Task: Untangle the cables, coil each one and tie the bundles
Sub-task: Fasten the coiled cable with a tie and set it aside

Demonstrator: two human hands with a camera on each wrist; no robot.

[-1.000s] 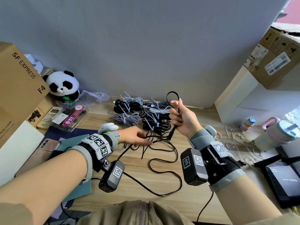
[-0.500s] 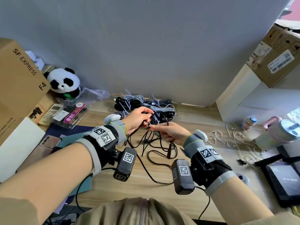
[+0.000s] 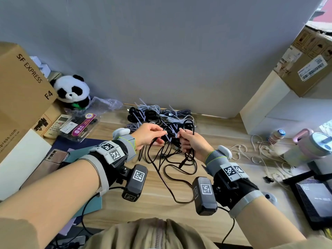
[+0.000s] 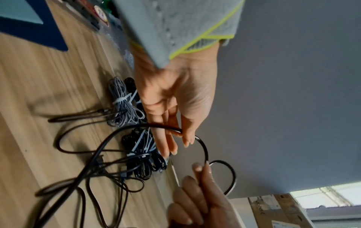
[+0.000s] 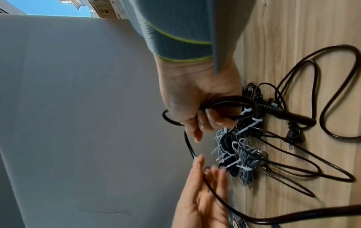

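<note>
wooden desk [image 3: 224, 133]; fingers [image 4: 187, 138] of both hands pinching black cable [image 4: 203, 148], plug [image 5: 353, 138] only right-wrist.

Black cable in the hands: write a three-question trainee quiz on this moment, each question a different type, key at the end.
1. True or false: the right hand grips a loop of the black cable.
2. The left hand holds the cable: A) in a fist, B) pinched at the fingertips, C) not at all.
3. Fill in: the finished bundles near the wall are tied with pale ____ ties.

Key: 1 true; 2 B; 3 zip.
</note>
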